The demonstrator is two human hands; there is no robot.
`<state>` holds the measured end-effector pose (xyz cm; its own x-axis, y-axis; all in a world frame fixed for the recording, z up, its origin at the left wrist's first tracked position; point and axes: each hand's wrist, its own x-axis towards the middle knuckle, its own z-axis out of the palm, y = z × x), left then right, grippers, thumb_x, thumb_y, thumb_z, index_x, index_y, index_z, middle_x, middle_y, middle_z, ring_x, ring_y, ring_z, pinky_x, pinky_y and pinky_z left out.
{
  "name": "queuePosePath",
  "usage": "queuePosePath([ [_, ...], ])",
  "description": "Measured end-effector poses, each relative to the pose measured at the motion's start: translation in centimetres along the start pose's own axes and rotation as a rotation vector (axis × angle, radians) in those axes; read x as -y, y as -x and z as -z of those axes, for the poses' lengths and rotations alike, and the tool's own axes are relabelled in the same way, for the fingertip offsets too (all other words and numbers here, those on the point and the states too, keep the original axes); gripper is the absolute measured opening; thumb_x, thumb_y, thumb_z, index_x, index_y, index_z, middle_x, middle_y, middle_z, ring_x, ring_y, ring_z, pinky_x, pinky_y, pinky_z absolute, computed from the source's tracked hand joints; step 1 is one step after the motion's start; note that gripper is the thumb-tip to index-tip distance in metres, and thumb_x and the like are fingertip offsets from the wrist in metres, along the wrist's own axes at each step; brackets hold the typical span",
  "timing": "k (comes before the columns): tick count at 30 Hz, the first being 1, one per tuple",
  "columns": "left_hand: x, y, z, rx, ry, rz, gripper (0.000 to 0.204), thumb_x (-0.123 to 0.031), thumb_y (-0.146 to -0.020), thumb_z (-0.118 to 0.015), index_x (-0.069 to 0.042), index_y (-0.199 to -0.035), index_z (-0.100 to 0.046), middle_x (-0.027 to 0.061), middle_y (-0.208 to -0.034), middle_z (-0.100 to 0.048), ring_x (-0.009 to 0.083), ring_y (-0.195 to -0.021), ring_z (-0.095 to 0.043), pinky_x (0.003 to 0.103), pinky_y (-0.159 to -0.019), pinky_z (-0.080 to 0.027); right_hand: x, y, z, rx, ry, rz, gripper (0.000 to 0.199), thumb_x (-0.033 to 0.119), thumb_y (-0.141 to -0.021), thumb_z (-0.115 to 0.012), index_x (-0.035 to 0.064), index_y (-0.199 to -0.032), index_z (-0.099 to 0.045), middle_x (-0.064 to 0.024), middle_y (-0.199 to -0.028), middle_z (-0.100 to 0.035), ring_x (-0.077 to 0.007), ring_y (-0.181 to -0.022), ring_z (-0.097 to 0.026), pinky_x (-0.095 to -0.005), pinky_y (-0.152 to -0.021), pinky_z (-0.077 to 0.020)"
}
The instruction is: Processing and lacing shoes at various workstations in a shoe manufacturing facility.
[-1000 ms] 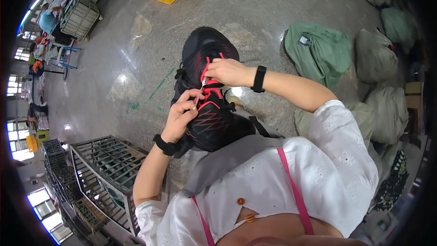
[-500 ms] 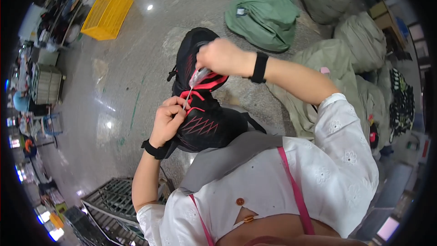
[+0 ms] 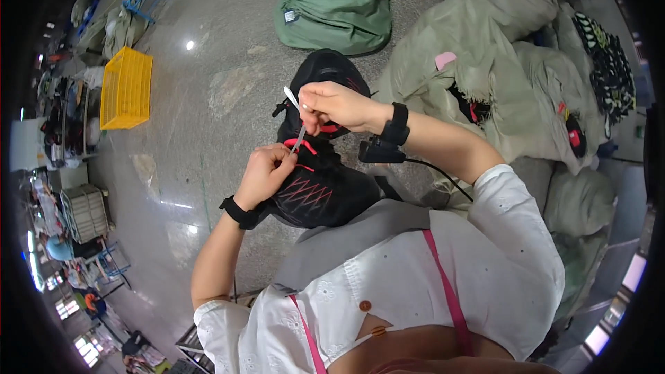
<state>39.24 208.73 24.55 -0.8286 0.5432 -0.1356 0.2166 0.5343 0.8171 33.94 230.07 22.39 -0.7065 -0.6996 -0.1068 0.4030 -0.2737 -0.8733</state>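
Left hand [image 3: 269,170], fingertips together, is pinching the near end of a slim pale strip [image 3: 298,143], right hand [image 3: 338,105] gripping it nearer twelve o'clock, seemingly steadying it over the black red-trimmed article [image 3: 313,197] lying at eleven from the grey lap cloth [image 3: 353,235].

A green cloth bundle [image 3: 332,10] rests on the grey floor [image 3: 222,34] ahead of me, a yellow plastic crate [image 3: 126,90] standing to my left. Pale olive sacks [image 3: 433,31] crowd my right near dark patterned fabric [image 3: 606,66]; farther left stand a pale barred cage [image 3: 84,215] and a blue metal frame [image 3: 144,4].
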Motion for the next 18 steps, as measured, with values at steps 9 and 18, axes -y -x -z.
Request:
queuePosePath([
  [9, -1.5, -9.0, -5.5, 0.05, 0.135, -0.165, 0.005, -0.007, -0.083, -0.053, -0.002, -0.084, -0.052, 0.0022, -0.076, -0.054, 0.0099, -0.066, -0.049, 0.025, -0.056, -0.04, 3.5, 5.0, 1.5, 0.106, -0.098, 0.23, 0.028, 0.025, -0.094, -0.04, 0.0067, -0.073, -0.039, 0.0025, -0.063, -0.035, -0.0057, -0.055, -0.033, -0.0199, -0.049, -0.0304],
  [18, -4.0, -13.9, -11.4, 0.159, 0.322, -0.157, 0.012, -0.009, -0.083, -0.055, -0.003, -0.074, -0.061, -0.0003, -0.06, -0.054, 0.0066, -0.056, -0.048, 0.022, -0.051, -0.038, 6.0, 11.8, 4.0, -0.086, -0.109, 0.424, 0.033, 0.032, -0.092, -0.043, 0.0068, -0.072, -0.037, -0.0006, -0.062, -0.036, -0.01, -0.056, -0.036, -0.0262, -0.057, -0.0364],
])
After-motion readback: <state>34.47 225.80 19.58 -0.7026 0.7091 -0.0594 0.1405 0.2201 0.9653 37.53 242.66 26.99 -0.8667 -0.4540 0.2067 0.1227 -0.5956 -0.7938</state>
